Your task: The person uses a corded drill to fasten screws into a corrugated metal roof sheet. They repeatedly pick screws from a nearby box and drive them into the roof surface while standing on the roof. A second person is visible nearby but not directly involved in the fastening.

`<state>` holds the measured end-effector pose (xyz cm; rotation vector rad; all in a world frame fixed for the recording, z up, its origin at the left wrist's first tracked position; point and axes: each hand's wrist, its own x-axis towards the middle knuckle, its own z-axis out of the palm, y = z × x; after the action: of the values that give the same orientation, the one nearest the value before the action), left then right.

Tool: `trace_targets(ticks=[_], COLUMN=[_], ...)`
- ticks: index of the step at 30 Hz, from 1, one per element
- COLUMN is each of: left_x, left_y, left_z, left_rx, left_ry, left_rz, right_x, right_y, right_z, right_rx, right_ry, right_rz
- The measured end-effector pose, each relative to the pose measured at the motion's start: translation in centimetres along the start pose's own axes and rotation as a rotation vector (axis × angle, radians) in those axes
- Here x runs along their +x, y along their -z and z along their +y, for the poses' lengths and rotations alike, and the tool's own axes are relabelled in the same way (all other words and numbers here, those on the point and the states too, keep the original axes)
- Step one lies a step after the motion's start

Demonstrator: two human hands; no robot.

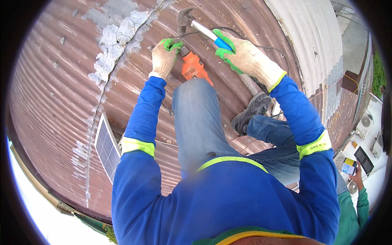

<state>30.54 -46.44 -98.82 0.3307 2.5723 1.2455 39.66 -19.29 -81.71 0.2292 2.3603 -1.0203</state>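
Observation:
My right hand [249, 57], in a cream knit glove with green fingers, grips the blue handle end of a claw hammer [203, 29]. The hammer's dark head points to the far left, above the roof. Across from it, my left hand [164, 59], gloved alike, is closed in a pinch at the fingertips. Whatever is between those fingers is too small or hidden to make out. An orange power drill [194, 66] lies just right of my left hand, its dark chuck near the fingers. My bent knee partly covers the drill.
I crouch on a brown corrugated metal roof [53, 122] with a grey patched seam [112, 45]. A black cable [267, 47] curves past the hammer. Beside my left arm lies a small solar panel [107, 147]. At lower right, another person's hand [358, 176] holds a small box [348, 166].

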Motion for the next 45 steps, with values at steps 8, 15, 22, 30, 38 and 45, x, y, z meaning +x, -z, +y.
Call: trace_targets(ticks=[8, 15, 22, 30, 38, 45], left_x=[0.7, 0.9, 0.4, 0.3, -0.7, -0.4], left_y=[-0.5, 0.9, 0.6, -0.5, -0.9, -0.4], left_z=[-0.3, 1.7, 2.1, 0.2, 2.4, 3.5], left_rx=[-0.034, -0.346, -0.33, -0.14, -0.294, -0.153], left_ry=[0.012, 0.305, 0.27, 0.117, 0.194, 0.112], left_rz=[-0.042, -0.136, -0.063, 0.02, 0.055, 0.007], right_x=[0.0, -2.2, -2.9, -2.2, 0.0, -0.5], right_y=[-0.4, -0.4, -0.7, -1.1, -0.6, 1.3], right_z=[0.4, -0.3, 0.2, 0.4, 0.7, -0.5], right_rx=[0.062, 0.66, 0.62, 0.484, 0.014, 0.306], right_ry=[0.043, -0.072, -0.141, -0.154, 0.112, 0.073], right_rz=[0.006, 0.097, 0.093, 0.046, 0.053, 0.038])
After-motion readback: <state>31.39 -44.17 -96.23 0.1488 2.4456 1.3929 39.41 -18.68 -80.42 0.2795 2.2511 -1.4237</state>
